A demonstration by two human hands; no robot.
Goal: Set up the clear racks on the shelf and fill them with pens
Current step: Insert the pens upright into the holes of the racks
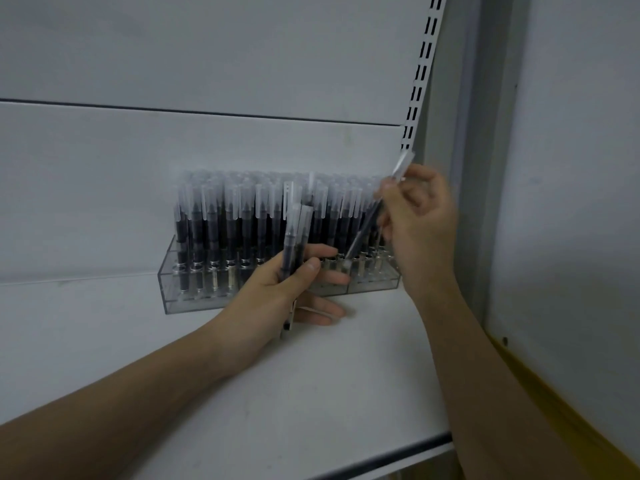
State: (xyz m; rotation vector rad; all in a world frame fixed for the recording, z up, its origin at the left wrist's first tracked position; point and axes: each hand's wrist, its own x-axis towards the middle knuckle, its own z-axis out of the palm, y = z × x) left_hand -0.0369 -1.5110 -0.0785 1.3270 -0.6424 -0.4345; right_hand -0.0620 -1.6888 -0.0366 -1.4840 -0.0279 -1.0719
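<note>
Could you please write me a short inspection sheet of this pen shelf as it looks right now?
Surface: white shelf, bare in front of the racks.
Job's things: clear racks against the back panel, packed with upright capped pens.
Clutter: nothing seen.
Hands: left hand grips a small bundle of pens; right hand holds a single pen tilted, lower tip at the rack's right end.
Cables: nothing seen.
Surroundings: slotted upright at right; yellow edge at lower right.

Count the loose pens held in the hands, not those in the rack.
3 visible: two bunched upright in the left hand, one slanted in the right hand, its tip down at the clear rack. More may hide behind the left fingers.
</note>
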